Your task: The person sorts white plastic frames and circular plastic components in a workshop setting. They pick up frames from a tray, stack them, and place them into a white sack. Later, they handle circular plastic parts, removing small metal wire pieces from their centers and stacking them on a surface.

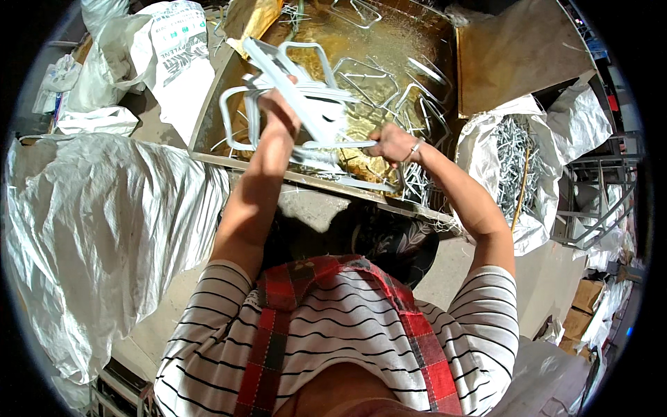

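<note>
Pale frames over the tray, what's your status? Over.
Left hand gripping pale frames, bunched together; right hand closed on a pale bar. Some frame edges blurred. Loose strips clutter the tray near the right hand.

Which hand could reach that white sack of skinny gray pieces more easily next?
Probably the right hand: it's nearer the white sack. The left hand is farther away, gripping among the pale bent bars.

head: upright wide fisheye | looks from the wearer's head, on the near side of the metal trough | faces steeply down — past the striped shirt, into the trough | near — upper edge crops the trough
</note>
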